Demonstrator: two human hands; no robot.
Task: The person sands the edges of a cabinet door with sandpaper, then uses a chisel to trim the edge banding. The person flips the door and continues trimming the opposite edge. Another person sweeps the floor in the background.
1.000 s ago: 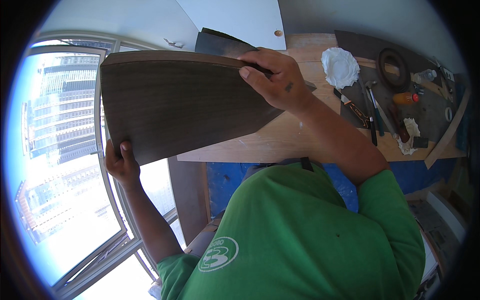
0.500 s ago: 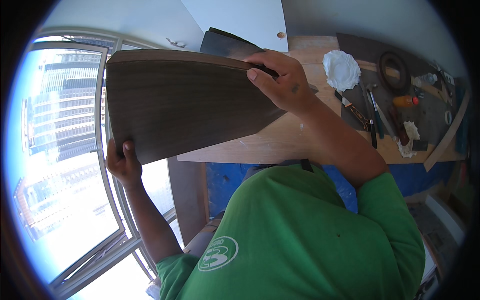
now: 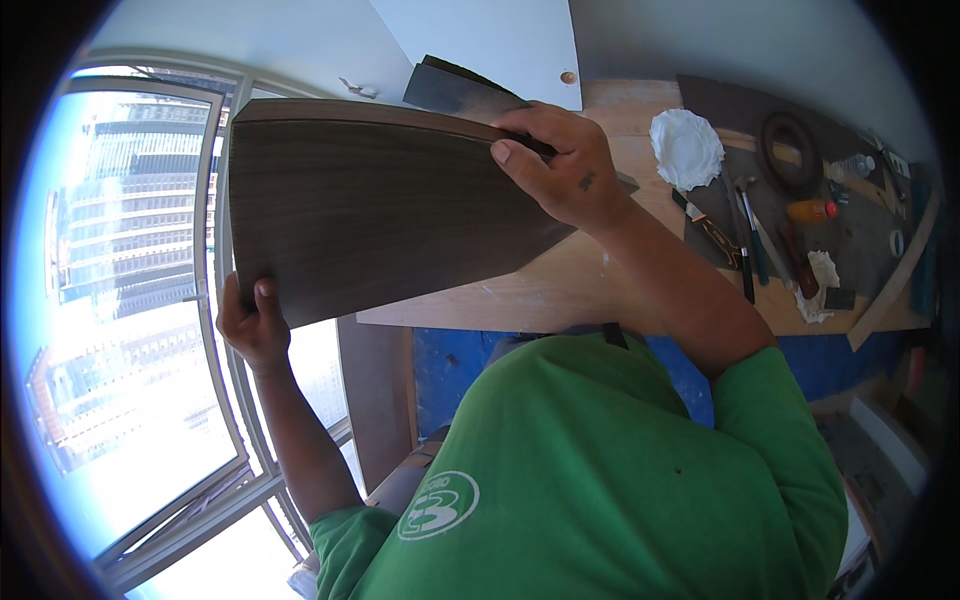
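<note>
A dark brown wood-grain board (image 3: 380,210) is held up in front of me, tilted, with its long narrow edge at the top. My left hand (image 3: 256,325) grips the lower left corner, thumb on the broad face. At the right end of the upper edge, my right hand (image 3: 565,165) is closed, its thumb against the face and its fingers over the edge. Something black shows beneath those fingers; I cannot tell whether it is a separate piece. Behind the board, another dark panel (image 3: 460,88) sticks out near the right hand.
The wooden worktop (image 3: 500,300) runs below and right. On it lie a crumpled white plate-like item (image 3: 686,148), a handsaw (image 3: 708,226), a hammer (image 3: 748,210), an orange bottle (image 3: 811,211) and a dark tape roll (image 3: 790,148). A tall window (image 3: 130,300) stands at the left.
The board's left end has shifted slightly right, and my left hand has moved a little right with it. My right hand has stayed almost in place on the edge.
</note>
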